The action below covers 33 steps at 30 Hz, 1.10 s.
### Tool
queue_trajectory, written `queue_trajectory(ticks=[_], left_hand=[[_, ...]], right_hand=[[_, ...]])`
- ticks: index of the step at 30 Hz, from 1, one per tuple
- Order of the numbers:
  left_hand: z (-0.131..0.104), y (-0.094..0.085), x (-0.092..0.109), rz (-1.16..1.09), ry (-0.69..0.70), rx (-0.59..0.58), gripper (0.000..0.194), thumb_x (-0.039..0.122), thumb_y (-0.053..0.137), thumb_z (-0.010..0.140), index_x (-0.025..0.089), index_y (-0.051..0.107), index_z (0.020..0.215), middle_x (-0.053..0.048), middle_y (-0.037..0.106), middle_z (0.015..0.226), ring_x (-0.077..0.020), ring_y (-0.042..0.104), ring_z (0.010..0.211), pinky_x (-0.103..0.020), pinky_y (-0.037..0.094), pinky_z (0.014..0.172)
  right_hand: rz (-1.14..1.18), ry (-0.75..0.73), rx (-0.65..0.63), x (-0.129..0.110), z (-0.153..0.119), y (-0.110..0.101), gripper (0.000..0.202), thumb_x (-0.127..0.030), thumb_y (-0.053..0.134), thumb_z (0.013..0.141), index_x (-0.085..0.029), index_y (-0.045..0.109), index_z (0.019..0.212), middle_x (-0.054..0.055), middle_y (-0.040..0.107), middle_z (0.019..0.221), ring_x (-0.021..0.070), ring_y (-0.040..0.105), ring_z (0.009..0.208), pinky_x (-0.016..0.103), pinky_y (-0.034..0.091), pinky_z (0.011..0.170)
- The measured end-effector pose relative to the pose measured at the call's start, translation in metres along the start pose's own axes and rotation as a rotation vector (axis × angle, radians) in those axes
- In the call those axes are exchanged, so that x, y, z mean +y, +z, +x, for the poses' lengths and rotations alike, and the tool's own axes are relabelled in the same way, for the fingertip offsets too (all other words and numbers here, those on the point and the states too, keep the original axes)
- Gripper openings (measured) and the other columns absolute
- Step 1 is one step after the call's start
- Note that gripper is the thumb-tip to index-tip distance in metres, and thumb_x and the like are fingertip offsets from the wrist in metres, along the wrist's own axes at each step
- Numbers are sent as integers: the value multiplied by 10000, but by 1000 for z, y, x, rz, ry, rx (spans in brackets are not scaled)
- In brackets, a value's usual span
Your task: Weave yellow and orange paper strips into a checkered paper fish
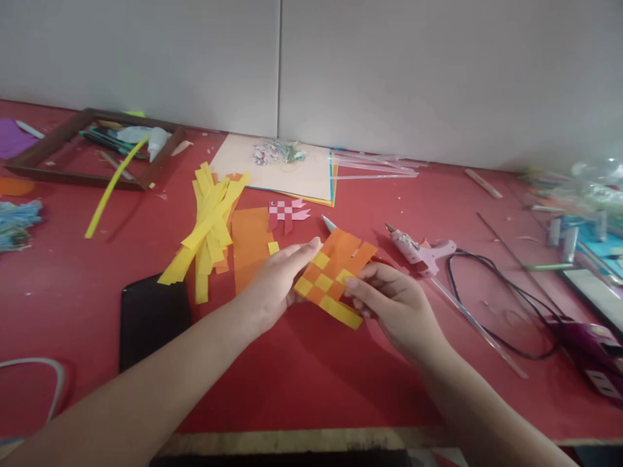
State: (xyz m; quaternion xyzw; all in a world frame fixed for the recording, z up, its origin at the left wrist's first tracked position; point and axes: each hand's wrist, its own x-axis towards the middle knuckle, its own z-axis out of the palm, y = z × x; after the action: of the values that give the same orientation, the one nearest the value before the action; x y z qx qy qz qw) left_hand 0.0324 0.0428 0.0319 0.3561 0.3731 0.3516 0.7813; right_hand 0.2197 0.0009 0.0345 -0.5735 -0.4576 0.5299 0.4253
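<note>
Between my hands is a woven paper piece [335,275], an orange slitted sheet with yellow strips laced through in a checker pattern. It is tilted above the red table. My left hand [285,275] holds its left edge, thumb along the top side and fingers hidden behind. My right hand [389,295] pinches the right edge, thumb on a yellow square. Scissors [328,223] lie partly covered behind the woven piece. Left of my hands are a pile of yellow paper strips [211,224] and an orange paper sheet [250,243]. A small pink woven paper fish [286,213] lies just beyond.
A pink glue gun [421,250] with a black cord lies at right, near a purple box-like object [586,353]. A black phone-like slab [153,318] is at left. Farther back are a brown frame [73,178] around tools and stacked paper sheets [296,181].
</note>
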Motion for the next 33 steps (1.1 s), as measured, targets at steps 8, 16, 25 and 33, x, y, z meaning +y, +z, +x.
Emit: queue_trajectory(ticks=[8,16,25,33], left_hand=[[-2,6,6,-10,-45,49,252,366,809,739,195,711,896,-7,731,866,-124,689,771,-226,549,710],[-4,6,5,92,-36,90,261,358,783,758,188,719,945,-31,744,923,-133,690,783,-226,525,688],[-4,5,5,170,-42,106,316,388,768,773,203,706,1021,-52,733,992,-159,685,824,-242,512,671],[-5,5,4,165,47,32,495,348,833,710,207,656,1150,-73,719,1112,-207,680,989,-322,529,855]], right_hand=[[73,-17,57,4,0,0,252,-389,739,799,-195,590,740,-38,569,541,67,457,465,206,376,444],[-6,-44,-28,3,-2,0,243,-400,726,809,-197,603,753,-22,620,592,98,565,491,242,502,504],[-83,-56,50,-13,-6,3,336,-423,764,747,-221,581,942,6,664,733,143,642,567,278,565,531],[-76,-98,158,-7,-4,3,362,-399,788,723,-231,519,898,-17,640,733,116,614,548,246,545,503]])
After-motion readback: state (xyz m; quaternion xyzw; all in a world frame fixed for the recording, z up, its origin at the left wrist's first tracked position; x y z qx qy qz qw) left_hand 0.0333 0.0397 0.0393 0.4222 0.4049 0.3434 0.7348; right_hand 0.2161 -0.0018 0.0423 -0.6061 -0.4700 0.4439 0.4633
